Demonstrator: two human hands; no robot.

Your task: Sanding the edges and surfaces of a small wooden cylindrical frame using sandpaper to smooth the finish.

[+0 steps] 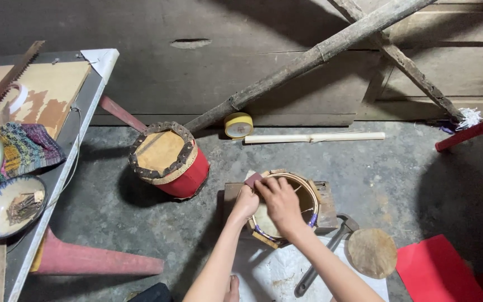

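Note:
A small round drum frame (pixel 304 193) with a pale wooden rim rests on a wooden block (pixel 325 215) on the concrete floor. My left hand (pixel 245 202) presses a small reddish-brown block (pixel 253 179) against the frame's near-left rim. My right hand (pixel 279 201) lies over the frame's opening, fingers curled on the rim beside the left hand. A purple cord (pixel 313 220) runs around the frame's lower edge.
A red drum (pixel 169 159) stands to the left. A hammer (pixel 325 257) and a round hide disc (pixel 372 253) lie on white paper at the right. Yellow tape roll (pixel 238 124), pale stick (pixel 314 137), bamboo poles and a table with saw, cloth and bowl (pixel 11 207) surround.

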